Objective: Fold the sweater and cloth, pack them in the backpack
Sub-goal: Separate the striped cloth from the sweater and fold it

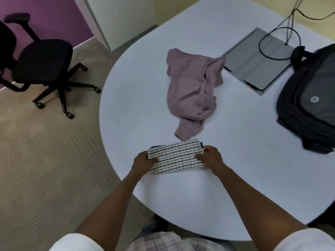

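The striped cloth looks already folded into a compact rectangle near the front edge of the white bench, its long axis running left to right. The left hand and right hand each pinch one short end. The mauve sweater lies crumpled beyond it, unfolded. The black backpack waits at the right, nothing packed as far as shows.

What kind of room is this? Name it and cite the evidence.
Probably an office or meeting room: a black wheeled swivel chair on carpet, a rounded white table, and a grey cable hatch with black cords.
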{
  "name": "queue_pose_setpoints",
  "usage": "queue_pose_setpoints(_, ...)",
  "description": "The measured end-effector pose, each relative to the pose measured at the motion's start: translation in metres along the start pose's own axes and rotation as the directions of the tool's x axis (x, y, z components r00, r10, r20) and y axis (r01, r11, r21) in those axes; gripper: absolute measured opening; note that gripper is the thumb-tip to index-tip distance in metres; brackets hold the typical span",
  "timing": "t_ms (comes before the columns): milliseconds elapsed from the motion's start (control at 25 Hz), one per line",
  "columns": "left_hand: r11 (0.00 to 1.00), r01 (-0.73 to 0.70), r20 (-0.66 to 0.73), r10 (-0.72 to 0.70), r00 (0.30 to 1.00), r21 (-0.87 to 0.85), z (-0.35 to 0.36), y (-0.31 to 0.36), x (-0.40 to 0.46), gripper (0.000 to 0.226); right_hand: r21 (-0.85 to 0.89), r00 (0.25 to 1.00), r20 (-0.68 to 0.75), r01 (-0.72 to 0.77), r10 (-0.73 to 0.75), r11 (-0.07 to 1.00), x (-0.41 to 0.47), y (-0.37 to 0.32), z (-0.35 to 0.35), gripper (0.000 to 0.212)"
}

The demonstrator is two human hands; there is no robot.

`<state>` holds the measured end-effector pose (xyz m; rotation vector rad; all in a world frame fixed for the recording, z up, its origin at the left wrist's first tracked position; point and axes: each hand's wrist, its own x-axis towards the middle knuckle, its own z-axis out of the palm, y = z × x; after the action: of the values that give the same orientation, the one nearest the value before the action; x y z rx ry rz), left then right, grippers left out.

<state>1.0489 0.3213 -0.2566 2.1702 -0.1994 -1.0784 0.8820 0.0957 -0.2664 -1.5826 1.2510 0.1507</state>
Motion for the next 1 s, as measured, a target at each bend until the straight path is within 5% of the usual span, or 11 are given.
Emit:
queue_pose_setpoints(520, 0.96, -0.015, -0.236, -0.053, 0.97, -0.279, -0.131, -0.033, 0.072, 0.031, -0.174, 0.962, 0.095, 0.271, -0.258, 0.947, 0.067, -0.173, 0.111, 0.029)
queue_pose_setpoints(800, 0.969, -0.062, -0.366, -0.032, 0.93, -0.241, -0.149, -0.017, 0.096, 0.028, -0.233, 0.956, 0.067, 0.293, -0.286, 0.927, 0.096, -0.212, 0.119, 0.036)
queue_pose_setpoints(1000, 1.0, -0.007, -0.451, -0.007, 0.893, -0.029, -0.165, -0.017, 0.125, 0.029, -0.347, 0.963, 0.064, 0.267, -0.261, 0.899, 0.115, -0.214, 0.143, 0.034)
